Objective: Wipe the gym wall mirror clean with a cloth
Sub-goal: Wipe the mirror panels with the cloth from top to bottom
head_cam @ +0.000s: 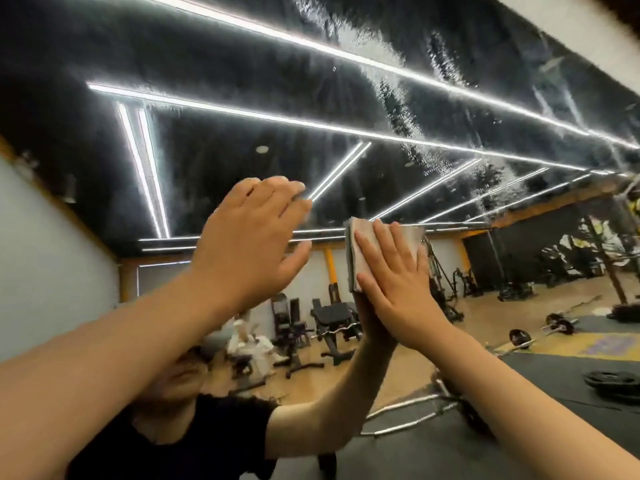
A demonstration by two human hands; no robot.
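Note:
The wall mirror (242, 98) fills most of the view and carries pale wet streaks across its upper right part. A folded grey cloth (363, 251) lies flat against the glass at the centre. My right hand (398, 282) presses it there with straight, spread fingers. Left of it, my left hand (252, 247) is raised near the glass, fingers straight and together, holding nothing. Whether it touches the mirror cannot be told. My own reflection shows below the hands.
Reflected in the glass are ceiling light strips, weight benches (329, 320), a barbell (540, 330) and a weight plate (613, 379) on the floor. The mirror's top edge meets a white wall (588, 26) at the upper right.

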